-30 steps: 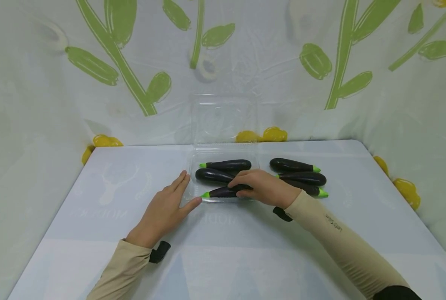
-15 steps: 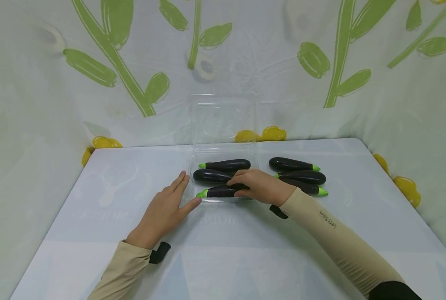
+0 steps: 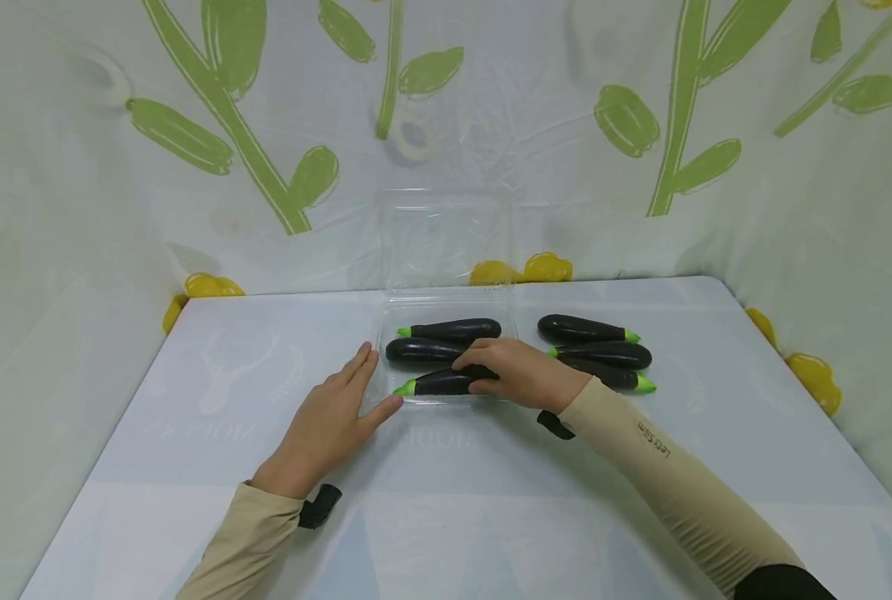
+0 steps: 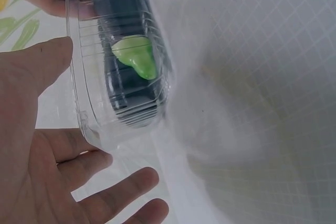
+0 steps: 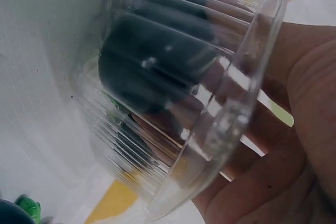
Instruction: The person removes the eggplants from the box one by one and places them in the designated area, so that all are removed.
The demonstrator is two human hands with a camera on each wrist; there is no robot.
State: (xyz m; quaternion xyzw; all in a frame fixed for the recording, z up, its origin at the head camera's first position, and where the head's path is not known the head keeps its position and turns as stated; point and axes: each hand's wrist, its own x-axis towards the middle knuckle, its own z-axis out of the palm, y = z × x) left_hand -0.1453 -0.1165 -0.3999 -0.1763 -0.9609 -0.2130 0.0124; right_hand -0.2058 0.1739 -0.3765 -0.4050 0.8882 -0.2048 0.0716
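Note:
A clear plastic clamshell container (image 3: pixel 383 315) stands with its lid (image 3: pixel 446 233) raised at the back. Three dark eggplants lie inside: a back one (image 3: pixel 453 329), a middle one (image 3: pixel 423 351) and a front one (image 3: pixel 442 383) with its green stem to the left. My right hand (image 3: pixel 521 372) reaches over the front right rim and grips the front eggplant at its right end; the fingertips are partly hidden. My left hand (image 3: pixel 329 421) has its fingers extended along the container's left side, thumb at the front left corner. In the left wrist view, the left fingers (image 4: pixel 86 169) touch the clear wall.
Three more eggplants lie right of the container: a back one (image 3: pixel 584 329), a middle one (image 3: pixel 607 355) and a front one (image 3: pixel 611 375) partly behind the right wrist. A patterned curtain (image 3: pixel 536 167) hangs behind the pale table (image 3: pixel 446 533).
The front eggplant in the container has shifted slightly left, with my right hand on it. The left hand stays at the container's side.

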